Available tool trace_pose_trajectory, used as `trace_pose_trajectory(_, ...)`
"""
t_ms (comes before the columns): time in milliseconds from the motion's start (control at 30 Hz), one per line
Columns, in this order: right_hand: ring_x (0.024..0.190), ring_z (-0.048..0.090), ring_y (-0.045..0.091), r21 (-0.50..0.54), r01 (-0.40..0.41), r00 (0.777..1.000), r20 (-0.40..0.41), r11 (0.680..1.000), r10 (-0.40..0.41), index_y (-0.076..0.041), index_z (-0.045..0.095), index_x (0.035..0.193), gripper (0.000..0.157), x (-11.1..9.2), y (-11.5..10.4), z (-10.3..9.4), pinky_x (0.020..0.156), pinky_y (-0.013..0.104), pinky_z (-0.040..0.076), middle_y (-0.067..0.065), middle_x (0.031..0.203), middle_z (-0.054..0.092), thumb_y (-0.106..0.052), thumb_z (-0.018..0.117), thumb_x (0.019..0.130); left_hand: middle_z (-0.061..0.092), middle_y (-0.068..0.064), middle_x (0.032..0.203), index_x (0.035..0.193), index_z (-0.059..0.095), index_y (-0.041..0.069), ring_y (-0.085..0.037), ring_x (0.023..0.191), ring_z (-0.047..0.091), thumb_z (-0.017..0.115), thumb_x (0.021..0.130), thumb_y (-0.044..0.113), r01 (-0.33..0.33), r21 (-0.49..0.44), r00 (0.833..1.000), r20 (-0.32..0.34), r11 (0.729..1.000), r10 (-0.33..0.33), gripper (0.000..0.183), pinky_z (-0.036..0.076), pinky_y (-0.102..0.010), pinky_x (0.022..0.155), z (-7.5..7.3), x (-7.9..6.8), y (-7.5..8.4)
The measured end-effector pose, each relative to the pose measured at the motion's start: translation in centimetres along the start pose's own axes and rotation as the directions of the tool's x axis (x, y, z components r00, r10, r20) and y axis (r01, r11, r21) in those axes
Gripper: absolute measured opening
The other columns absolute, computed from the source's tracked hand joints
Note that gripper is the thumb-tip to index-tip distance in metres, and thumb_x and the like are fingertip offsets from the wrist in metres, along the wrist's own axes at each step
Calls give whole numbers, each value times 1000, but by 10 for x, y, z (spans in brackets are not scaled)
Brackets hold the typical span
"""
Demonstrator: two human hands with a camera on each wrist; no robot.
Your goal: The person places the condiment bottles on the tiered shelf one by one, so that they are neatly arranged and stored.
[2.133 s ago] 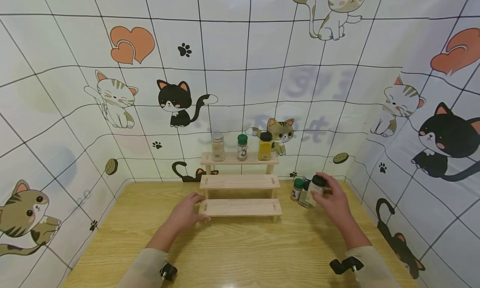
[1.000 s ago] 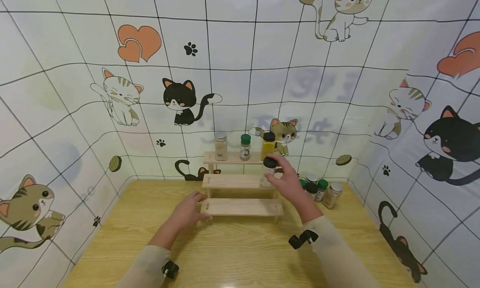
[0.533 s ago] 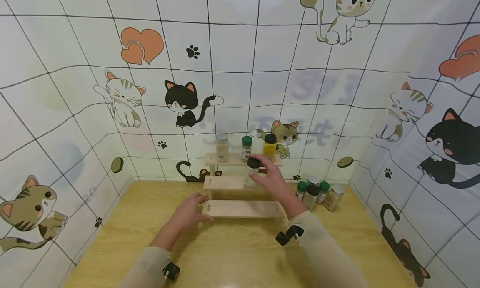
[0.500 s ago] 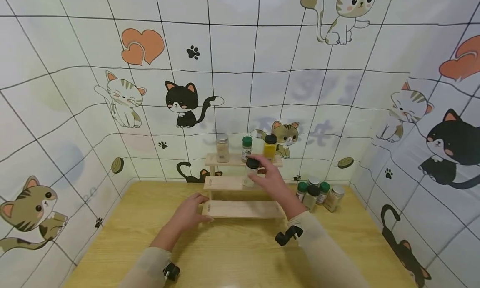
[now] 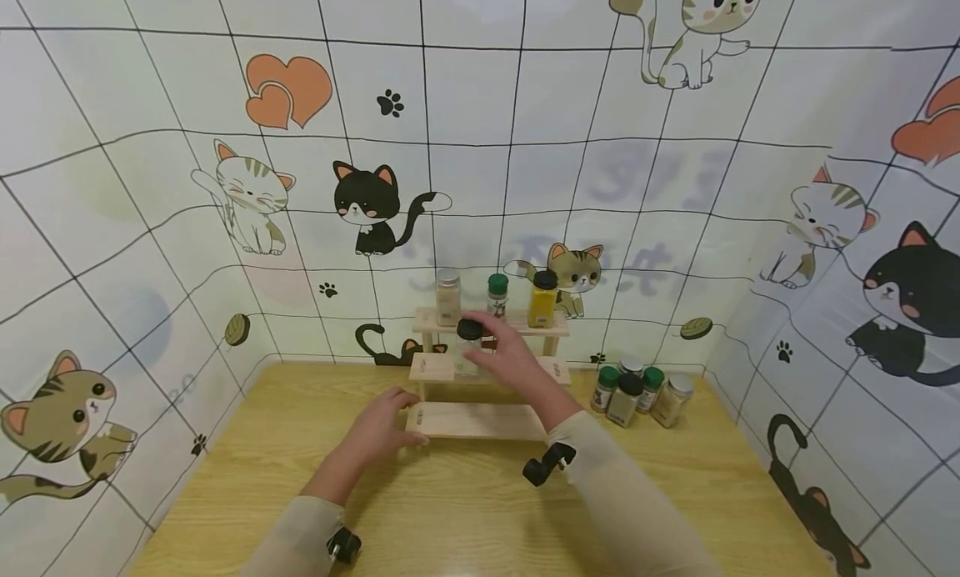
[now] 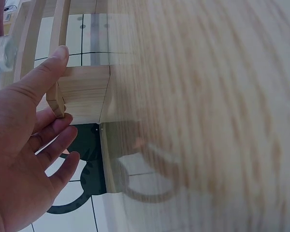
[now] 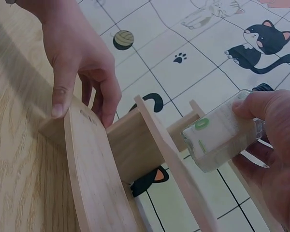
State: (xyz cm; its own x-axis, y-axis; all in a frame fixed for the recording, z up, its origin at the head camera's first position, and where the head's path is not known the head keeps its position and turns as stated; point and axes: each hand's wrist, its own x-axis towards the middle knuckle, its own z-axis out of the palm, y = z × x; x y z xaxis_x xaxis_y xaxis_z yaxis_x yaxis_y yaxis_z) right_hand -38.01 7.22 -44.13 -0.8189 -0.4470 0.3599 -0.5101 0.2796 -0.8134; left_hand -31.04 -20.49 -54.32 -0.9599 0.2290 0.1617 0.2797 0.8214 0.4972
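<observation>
In the head view a three-tier wooden rack (image 5: 480, 420) stands on the table. My left hand (image 5: 378, 427) grips the left end of its lowest shelf; in the left wrist view the thumb is on top and fingers are beneath. My right hand (image 5: 513, 360) holds a clear spice jar (image 5: 467, 362) with a black lid at the left part of the middle shelf. The right wrist view shows the jar (image 7: 217, 135) pinched near its lid, its base close to a shelf; whether it touches, I cannot tell. A white-lidded jar (image 5: 448, 300), green-lidded jar (image 5: 497, 296) and yellow jar (image 5: 543, 302) stand on top.
Several spice jars (image 5: 624, 402) with green, black and pale lids cluster on the wooden table (image 5: 450, 510) to the right of the rack. Behind and beside the table hangs a white gridded backdrop (image 5: 465, 185) with cartoon cats.
My right hand has taken the black-lidded jar from the group at the right and carried it left to the middle shelf, sliding further left along it. My left hand keeps its grip on the rack.
</observation>
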Motion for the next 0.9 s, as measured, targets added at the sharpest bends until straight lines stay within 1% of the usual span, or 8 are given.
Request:
trace_pose_trajectory(200,138,60,32,6,-1,1000,19,1000,0,-21,57,162,65,11,-1,11,113,50,55,9,160,55,-9,81,103,66,-8,132,138,72,6,-34,122,68,102,81,39,1,2,1000,2,1000,-1,72,57,-56,104,-3,-2,3)
trace_pose_trajectory(300,137,61,33,6,0,1000,13,1000,0,-21,58,161,64,14,0,17,111,50,56,9,160,56,-8,81,102,66,-8,133,139,72,7,-34,122,68,102,81,40,4,-1,1000,7,1000,-4,73,57,-56,104,-4,-1,3)
trace_pose_trajectory(400,136,62,34,15,10,1000,10,1000,-11,-18,58,161,64,18,3,23,111,51,56,12,159,56,-6,81,102,66,-8,134,139,72,7,-34,123,68,101,81,40,7,-5,1000,9,1000,-6,73,57,-56,105,-3,-1,2)
trace_pose_trajectory(533,138,60,35,34,28,999,16,999,-28,-11,56,161,63,21,6,31,112,51,55,15,164,51,-3,78,103,66,-8,135,139,72,7,-34,124,68,101,82,40,8,-8,1000,9,1000,-8,72,57,-56,106,-2,0,1)
trace_pose_trajectory(667,139,59,35,45,40,999,23,998,-41,-9,55,162,62,21,5,36,113,52,54,16,165,50,-2,77,104,66,-7,136,139,72,8,-33,125,68,101,82,40,9,-7,1000,12,1000,-9,71,56,-55,107,-2,0,0)
trace_pose_trajectory(900,140,58,32,48,42,998,42,998,-45,-15,52,165,63,17,5,39,115,52,53,12,163,50,-5,74,107,66,-7,136,139,72,9,-33,125,68,101,82,40,17,-3,1000,12,1000,-17,71,56,-55,107,0,1,0)
